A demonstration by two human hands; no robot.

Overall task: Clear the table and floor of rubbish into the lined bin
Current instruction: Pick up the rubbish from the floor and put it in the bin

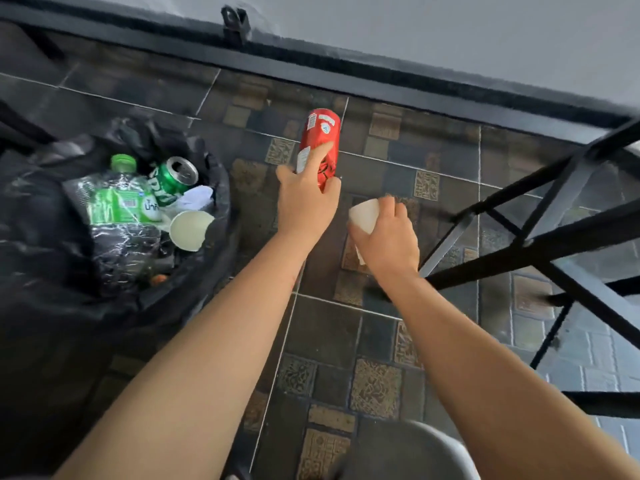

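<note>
My left hand (306, 202) grips a tall red can (320, 140) above the tiled floor, its top pointing away from me. My right hand (388, 237) is closed around a white paper cup (363, 213), just right of the can. To the left stands the bin lined with a black bag (52, 237). Inside it lie a green-labelled plastic bottle (121, 202), a green can (173, 178), a white paper cup (190, 230) and some crumpled white paper (199, 197).
A black metal table frame (554, 244) with crossing bars stands at the right. A dark skirting runs along the grey wall (450, 36) at the top. A grey rounded seat (408, 452) shows at the bottom edge. Patterned dark floor tiles (346, 341) lie below my arms.
</note>
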